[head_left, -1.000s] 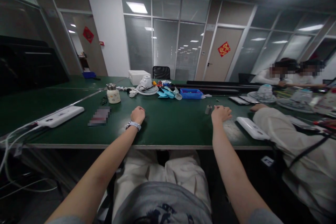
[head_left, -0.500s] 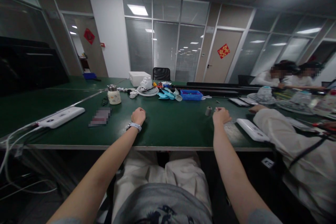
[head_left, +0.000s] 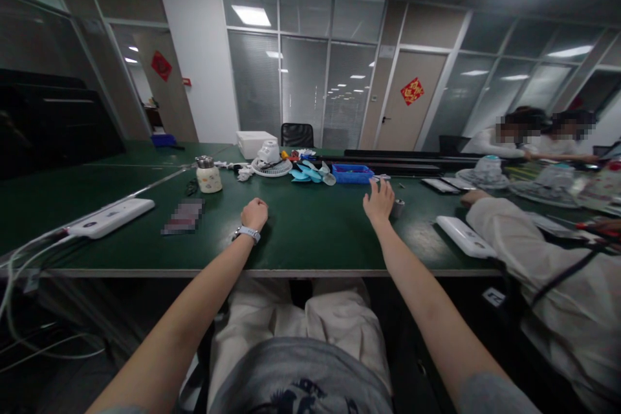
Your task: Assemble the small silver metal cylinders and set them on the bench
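Cyl point(head_left: 398, 208) stands approx. upright, long axis vert. Your R hand point(head_left: 379, 202), released w/ fingers spread, is now L of it, prev. R. Your L hand point(head_left: 255, 214): clenched.

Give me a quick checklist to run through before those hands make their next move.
1. Right hand open: ok, it is spread above the table.
2. Left hand free of objects: cannot tell; it is curled, so its inside is hidden.
3. Cylinder upright: ok, though the right hand hides part of it.
4. Right hand apart from the cylinder: cannot tell; they overlap in this view.
5. Basket upright: ok.
6. Bottle upright: ok.
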The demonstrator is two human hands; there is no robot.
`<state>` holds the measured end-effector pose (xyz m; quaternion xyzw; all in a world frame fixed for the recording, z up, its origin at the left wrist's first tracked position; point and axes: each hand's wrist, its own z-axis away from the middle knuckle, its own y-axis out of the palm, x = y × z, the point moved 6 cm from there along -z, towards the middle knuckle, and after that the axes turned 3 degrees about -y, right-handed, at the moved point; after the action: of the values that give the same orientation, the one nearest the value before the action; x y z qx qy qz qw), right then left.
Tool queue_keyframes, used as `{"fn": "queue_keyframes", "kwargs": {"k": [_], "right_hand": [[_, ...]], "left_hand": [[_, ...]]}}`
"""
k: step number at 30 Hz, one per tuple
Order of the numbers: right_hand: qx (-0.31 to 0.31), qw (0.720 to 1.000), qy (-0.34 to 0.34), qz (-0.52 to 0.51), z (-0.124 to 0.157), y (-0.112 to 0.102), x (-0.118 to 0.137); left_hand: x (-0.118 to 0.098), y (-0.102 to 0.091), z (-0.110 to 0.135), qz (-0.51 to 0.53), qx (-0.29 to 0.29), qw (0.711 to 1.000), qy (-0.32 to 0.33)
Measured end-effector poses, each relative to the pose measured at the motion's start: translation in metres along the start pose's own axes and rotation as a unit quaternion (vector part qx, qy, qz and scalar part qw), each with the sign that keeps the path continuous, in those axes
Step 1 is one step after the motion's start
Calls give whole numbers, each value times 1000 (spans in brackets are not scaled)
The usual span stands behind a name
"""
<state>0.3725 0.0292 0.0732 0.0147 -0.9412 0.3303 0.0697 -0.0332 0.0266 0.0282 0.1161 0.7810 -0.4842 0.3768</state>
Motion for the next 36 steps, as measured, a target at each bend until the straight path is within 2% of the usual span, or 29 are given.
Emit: {"fn": "queue_keyframes", "kwargs": {"k": [3,6,17,24,27,30,33,35,36], "right_hand": [[42,997,38,48,1,18,-12],[72,993,72,66,2,27,-25],[69,995,68,8,-1,22,-23],[125,989,83,3,-1,32,-22],[129,988,81,-7,0,34,-26],[95,986,115,-74,2,28,-33],[35,967,158,-199,-2,15,-32],[-9,933,177,-314,-11,1,-26],[-27,902,189,-387,-17,-7,-23]], "left_hand": [[0,0,0,-3,4,1000,0],[0,2,0,-7,6,1000,1],[-1,2,0,-18,4,1000,5],[-1,3,-1,-17,1,1000,4],[0,3,-2,-18,2,1000,3],[1,4,-2,-21,1,1000,4],[1,4,-3,-24,5,1000,-1],[0,3,-2,-28,12,1000,-3],[-1,3,-2,-31,16,999,-6]]}}
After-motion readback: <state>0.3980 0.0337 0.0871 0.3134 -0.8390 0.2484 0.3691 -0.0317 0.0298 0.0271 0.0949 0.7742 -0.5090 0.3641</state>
